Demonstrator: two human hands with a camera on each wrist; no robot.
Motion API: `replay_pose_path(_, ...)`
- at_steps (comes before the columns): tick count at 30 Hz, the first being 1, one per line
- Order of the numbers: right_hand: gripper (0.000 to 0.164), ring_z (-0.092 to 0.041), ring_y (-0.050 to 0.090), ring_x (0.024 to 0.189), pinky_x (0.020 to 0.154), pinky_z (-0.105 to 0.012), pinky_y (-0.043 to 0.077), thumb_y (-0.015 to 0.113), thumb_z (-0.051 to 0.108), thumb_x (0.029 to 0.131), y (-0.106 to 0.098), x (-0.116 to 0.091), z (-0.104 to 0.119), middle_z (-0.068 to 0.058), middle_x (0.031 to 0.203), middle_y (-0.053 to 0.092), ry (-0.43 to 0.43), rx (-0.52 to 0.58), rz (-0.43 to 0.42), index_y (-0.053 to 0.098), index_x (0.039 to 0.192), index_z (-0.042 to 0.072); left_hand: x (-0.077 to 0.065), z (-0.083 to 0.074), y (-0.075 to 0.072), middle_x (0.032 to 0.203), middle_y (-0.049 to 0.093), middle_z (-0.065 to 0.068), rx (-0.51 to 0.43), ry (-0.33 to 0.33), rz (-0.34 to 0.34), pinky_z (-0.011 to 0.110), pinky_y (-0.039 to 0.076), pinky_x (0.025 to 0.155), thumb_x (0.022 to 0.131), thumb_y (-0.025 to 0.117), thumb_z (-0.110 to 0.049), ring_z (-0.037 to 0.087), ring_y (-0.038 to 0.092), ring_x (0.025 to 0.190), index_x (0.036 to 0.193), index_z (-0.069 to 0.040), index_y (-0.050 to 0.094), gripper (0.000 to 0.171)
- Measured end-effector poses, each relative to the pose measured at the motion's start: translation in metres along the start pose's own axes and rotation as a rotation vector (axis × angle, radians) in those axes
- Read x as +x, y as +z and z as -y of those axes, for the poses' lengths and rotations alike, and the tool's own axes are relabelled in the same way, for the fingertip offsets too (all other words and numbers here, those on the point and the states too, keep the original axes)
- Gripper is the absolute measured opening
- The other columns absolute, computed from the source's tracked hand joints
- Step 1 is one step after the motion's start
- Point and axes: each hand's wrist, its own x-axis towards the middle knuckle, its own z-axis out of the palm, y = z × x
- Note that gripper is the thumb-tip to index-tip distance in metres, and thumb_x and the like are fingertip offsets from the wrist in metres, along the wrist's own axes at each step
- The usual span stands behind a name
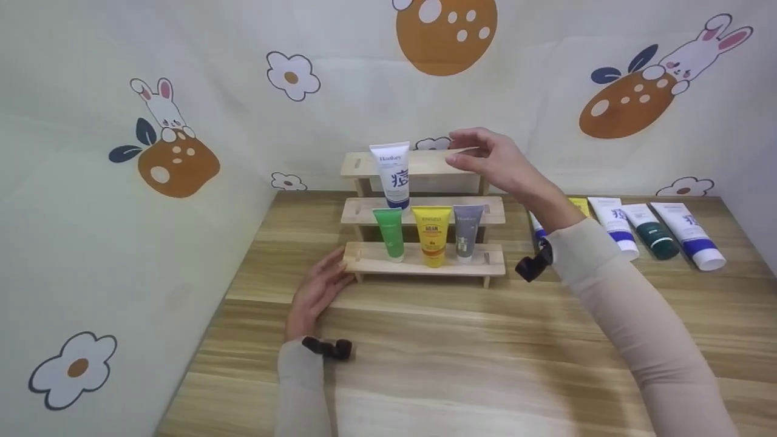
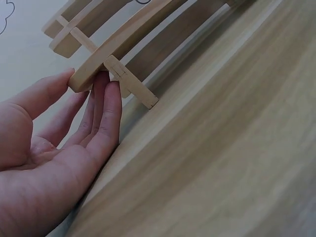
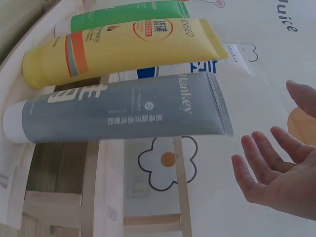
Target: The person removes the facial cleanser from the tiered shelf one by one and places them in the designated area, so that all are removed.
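Note:
A three-tier wooden display rack (image 1: 425,261) stands on the table. My left hand (image 1: 318,291) holds the left end of its lowest shelf; in the left wrist view the thumb (image 2: 52,91) is at the plank's end and the fingers are beneath it. My right hand (image 1: 495,161) hovers by the right end of the top shelf, fingers apart and holding nothing. On the lowest shelf stand a green tube (image 1: 391,235), a yellow tube (image 1: 432,237) and a grey tube (image 3: 123,108). A white and blue tube (image 1: 393,173) stands upright on the middle shelf.
Right of the rack, several tubes lie on the table, among them a white and blue tube (image 1: 686,233) and a dark green tube (image 1: 652,233); my right forearm partly covers others. A patterned cloth backdrop (image 1: 364,36) hangs behind the table and at the left side.

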Motion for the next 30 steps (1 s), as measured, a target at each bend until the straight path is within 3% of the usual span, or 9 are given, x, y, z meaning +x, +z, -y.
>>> replay_pose_path(9, 0.059, -0.019, 0.054, 0.131, 0.113, -0.039, 0.048, 0.071, 0.04, 0.092, 0.023, 0.018, 0.015, -0.002, 0.146, 0.054, 0.026, 0.007, 0.025, 0.05, 0.145, 0.024, 0.001, 0.001, -0.001, 0.139, 0.055, 0.012, -0.002, 0.004, -0.024, 0.032, 0.056, 0.098, 0.099, 0.055, 0.0, 0.017, 0.066, 0.103, 0.15, 0.0, 0.04, 0.053)
replay_pose_path(19, 0.052, -0.02, 0.055, 0.126, 0.11, -0.038, 0.049, 0.072, 0.032, 0.093, 0.046, 0.038, 0.025, -0.002, 0.14, 0.057, 0.12, 0.018, 0.049, 0.055, 0.141, 0.018, 0.0, 0.0, 0.0, 0.155, 0.04, 0.018, -0.003, -0.01, 0.003, 0.031, 0.054, 0.102, 0.1, 0.051, 0.003, 0.017, 0.064, 0.111, 0.152, -0.002, 0.038, 0.054)
replay_pose_path(30, 0.043, -0.02, 0.054, 0.123, 0.112, -0.044, 0.045, 0.076, 0.029, 0.09, 0.061, 0.048, 0.029, 0.0, 0.134, 0.06, 0.189, -0.041, 0.055, 0.063, 0.129, 0.018, -0.002, -0.002, 0.0, 0.156, 0.039, 0.019, 0.003, -0.034, -0.016, 0.034, 0.051, 0.109, 0.098, 0.058, -0.002, 0.021, 0.059, 0.122, 0.152, -0.004, 0.039, 0.057)
